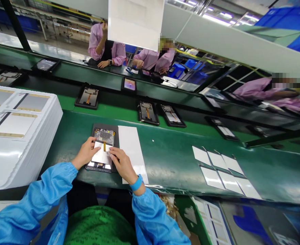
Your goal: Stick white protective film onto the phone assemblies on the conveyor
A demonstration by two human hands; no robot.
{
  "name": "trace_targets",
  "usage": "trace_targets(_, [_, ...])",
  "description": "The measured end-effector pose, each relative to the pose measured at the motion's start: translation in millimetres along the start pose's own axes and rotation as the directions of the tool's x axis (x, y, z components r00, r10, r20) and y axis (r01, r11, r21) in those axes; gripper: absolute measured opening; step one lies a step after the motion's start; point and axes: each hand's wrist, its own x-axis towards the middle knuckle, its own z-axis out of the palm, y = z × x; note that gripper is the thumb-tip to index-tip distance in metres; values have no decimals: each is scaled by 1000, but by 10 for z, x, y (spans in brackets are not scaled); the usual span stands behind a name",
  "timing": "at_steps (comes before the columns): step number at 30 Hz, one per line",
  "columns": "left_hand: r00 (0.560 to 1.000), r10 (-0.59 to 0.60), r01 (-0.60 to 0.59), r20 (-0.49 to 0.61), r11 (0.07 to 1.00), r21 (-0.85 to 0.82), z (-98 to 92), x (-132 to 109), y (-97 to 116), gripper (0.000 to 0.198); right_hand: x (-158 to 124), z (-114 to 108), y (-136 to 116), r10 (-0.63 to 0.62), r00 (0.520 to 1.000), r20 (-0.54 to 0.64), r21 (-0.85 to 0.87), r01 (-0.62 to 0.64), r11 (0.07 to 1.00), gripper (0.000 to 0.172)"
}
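Note:
An opened tablet [104,133] lies before me on a dark pad, its green circuit board showing at the far end. A flat white battery pack [101,157] rests in its lower part, with an orange flex cable [104,146] over the far edge. My left hand [88,151] holds the battery's left side, thumb on top and fingertips near the circuit board. At the right edge, the bent fingers of my right hand [122,164] press against the battery near the cable. The undersides of the fingers are hidden. A white sheet [133,146] lies right of the tablet.
A stack of white plastic trays [41,136] with battery packs stands left. Several loose battery packs [222,180] lie right on the green bench. Beyond, more opened tablets [148,113] sit on a green conveyor [114,110]. Co-workers in pink [117,52] sit across; a white panel [136,23] hangs above.

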Motion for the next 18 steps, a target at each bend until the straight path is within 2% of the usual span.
trace_targets(4, [999, 42, -41, -8, 995, 88, -9, 5, -4, 45, -5, 12, -2, 2, 1000, 27, -41, -1, 999, 27])
trace_targets(10, [982, 175, -140, -65, 920, 366, -22, -5, 47, 30, -2, 1, -32, -16, 999, 37, -65, 18, 998, 27])
trace_targets(15, [973, 226, -137, -53, 746, 652, -32, -29, 96, 32, -5, 13, -21, -30, 999, 38, -81, 33, 996, 27])
trace_targets(18, [972, 232, -123, -37, 636, 761, -38, -52, 108, 34, -10, 34, -6, -43, 998, 39, -103, 47, 994, 28])
